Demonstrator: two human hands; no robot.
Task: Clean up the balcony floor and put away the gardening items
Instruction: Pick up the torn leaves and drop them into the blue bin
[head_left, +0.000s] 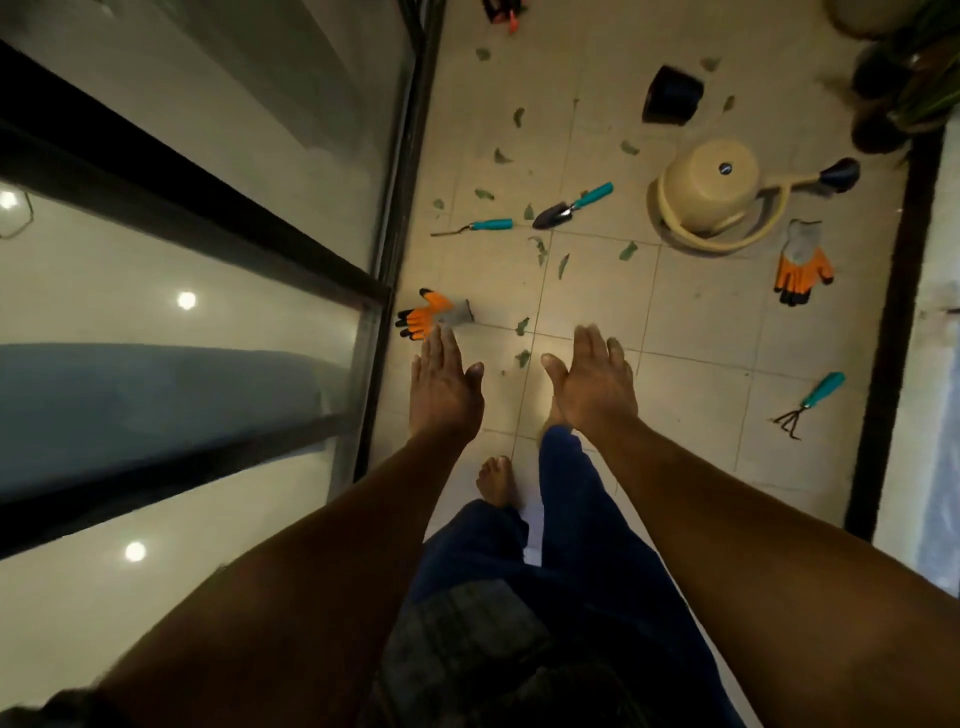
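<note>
The tiled balcony floor (675, 322) is seen from above, bordered on the left by a glass sliding door (208, 218). A cream watering can (719, 200) is lying tipped on the floor near the far right, and a black pot (671, 96) is lying beyond it. Both hands are stretched forward with flat, straight fingers, and nothing is held: the left hand (444, 387) and the right hand (592, 384). One orange glove (432, 313) is found just beyond the left hand, at the door frame; a second glove (802, 262) is placed beside the can. A trowel (571, 205), a narrow tool (475, 227) and a small rake (810, 402) are scattered, each with a teal handle. Green leaves (627, 251) are spread over the tiles.
</note>
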